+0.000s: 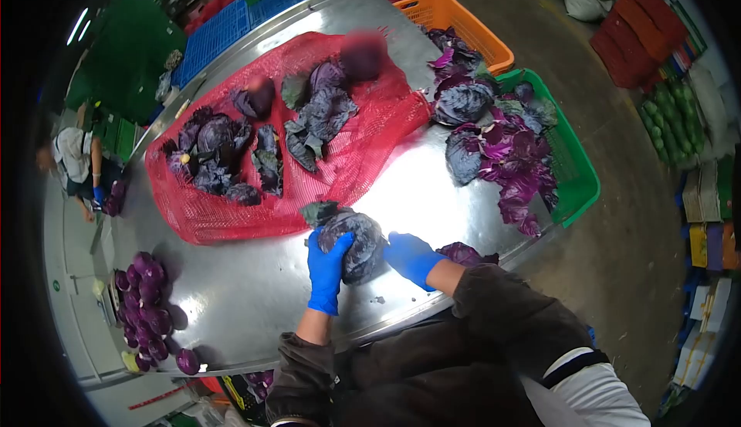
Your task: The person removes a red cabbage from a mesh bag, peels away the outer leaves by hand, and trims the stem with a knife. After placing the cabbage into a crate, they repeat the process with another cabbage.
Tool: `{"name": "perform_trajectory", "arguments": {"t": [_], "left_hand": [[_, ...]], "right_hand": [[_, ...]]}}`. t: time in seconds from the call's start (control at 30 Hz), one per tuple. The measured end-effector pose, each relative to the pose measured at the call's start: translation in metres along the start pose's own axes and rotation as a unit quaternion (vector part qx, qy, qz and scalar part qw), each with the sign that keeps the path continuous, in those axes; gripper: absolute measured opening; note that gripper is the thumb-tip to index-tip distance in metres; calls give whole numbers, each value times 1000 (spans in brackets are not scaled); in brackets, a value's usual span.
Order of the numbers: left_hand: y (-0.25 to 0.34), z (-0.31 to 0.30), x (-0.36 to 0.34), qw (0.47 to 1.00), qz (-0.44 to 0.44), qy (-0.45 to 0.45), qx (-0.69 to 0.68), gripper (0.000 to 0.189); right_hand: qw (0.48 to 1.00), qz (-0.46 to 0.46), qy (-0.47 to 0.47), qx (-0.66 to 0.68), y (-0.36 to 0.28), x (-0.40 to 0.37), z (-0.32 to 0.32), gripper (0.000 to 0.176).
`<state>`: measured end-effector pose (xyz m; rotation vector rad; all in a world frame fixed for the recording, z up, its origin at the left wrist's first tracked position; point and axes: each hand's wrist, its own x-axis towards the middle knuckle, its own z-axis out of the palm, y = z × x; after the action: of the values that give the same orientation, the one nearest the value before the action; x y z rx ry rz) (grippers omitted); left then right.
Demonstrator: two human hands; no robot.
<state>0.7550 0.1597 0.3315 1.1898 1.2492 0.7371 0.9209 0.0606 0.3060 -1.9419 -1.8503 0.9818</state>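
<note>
A red cabbage (359, 248) with dark, dusty outer leaves rests on the steel table in front of me. My left hand (327, 269), in a blue glove, is closed around its left side, thumb across the front. A loose dark-green leaf (318, 212) sticks out at the cabbage's upper left. My right hand (411, 259), gloved in blue too, is at the cabbage's right side with its fingers curled together; what they hold, if anything, is hidden. Purple leaves (465, 254) lie just beyond my right wrist.
A red mesh sack (231, 225) with several untrimmed cabbages covers the far table. Leaves spill over a green crate (584, 184) by an orange crate (471, 16). Trimmed cabbages (145, 303) are grouped at left. Another person (77, 157) stands beyond the table's left end.
</note>
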Motion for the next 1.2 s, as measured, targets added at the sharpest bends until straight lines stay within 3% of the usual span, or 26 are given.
{"name": "perform_trajectory", "arguments": {"t": [0.1, 0.17, 0.3, 0.33, 0.4, 0.43, 0.47, 0.5, 0.57, 0.6, 0.63, 0.67, 0.7, 0.73, 0.8, 0.9, 0.93, 0.97, 1.03, 1.1, 1.2], "left_hand": [[-23, 7, -20, 1000, -17, -25, 6, 59], [-25, 15, -27, 999, 1, -26, 22, 57], [-13, 6, -24, 998, -41, -51, -17, 53], [-14, 4, -26, 997, -47, -52, -25, 52], [-21, 6, -29, 997, -36, -60, -46, 55], [-27, 4, -32, 997, -35, -59, -46, 55], [-28, 5, -36, 994, -12, -87, -64, 58], [-28, 6, -39, 990, 11, -113, -84, 61], [-15, 9, -39, 983, -28, -148, -108, 66], [-12, 18, -40, 993, 49, -111, 5, 68], [-7, 29, -41, 983, 123, -73, 118, 71], [8, 45, -44, 984, 111, -73, 115, 74], [3, 52, -41, 948, 149, -39, 279, 72], [-5, 55, -39, 958, 154, -39, 241, 75], [-8, 58, -34, 965, 161, -39, 201, 78], [-8, 59, -36, 956, 171, -15, 239, 77], [-13, 54, -37, 967, 145, -9, 208, 76], [-16, 45, -37, 977, 120, -2, 178, 75], [-25, 13, -49, 982, 82, -15, 169, 69], [-24, -2, -68, 995, 67, -70, -12, 62], [-24, -11, -78, 993, 82, -80, -29, 63]], "right_hand": [[997, -44, -35, -48, 6, -27, -5, 24], [988, 120, -21, 98, 3, -35, -3, 20], [990, 112, 51, 67, 32, -15, 45, 22], [992, 72, 84, 65, 42, -16, 55, 28], [990, 30, 123, 57, 42, -21, 36, 36], [962, 111, 59, 244, 34, -30, 17, 46], [888, 186, -10, 420, 22, -39, -5, 57], [889, 185, -12, 418, 15, -48, -21, 57], [913, 144, 33, 380, 7, -62, -44, 71], [957, 142, 40, 250, 7, -66, -47, 69], [957, 142, 36, 250, 8, -67, -41, 69], [975, 104, 92, 176, 10, -67, -32, 69], [982, 65, 147, 101, 13, -67, -25, 68], [982, 64, 144, 100, 20, -67, -27, 68], [929, 132, 60, 340, 41, -63, -40, 66], [935, 86, 78, 336, 59, -50, -43, 64], [954, 91, 78, 276, 69, -44, -40, 64], [888, 106, 90, 438, 85, -41, -34, 66], [881, 182, 99, 426, 125, -41, -25, 68], [922, 156, 213, 284, 146, -29, -25, 64], [927, 266, 256, 71, 144, -32, -96, 50]]}}
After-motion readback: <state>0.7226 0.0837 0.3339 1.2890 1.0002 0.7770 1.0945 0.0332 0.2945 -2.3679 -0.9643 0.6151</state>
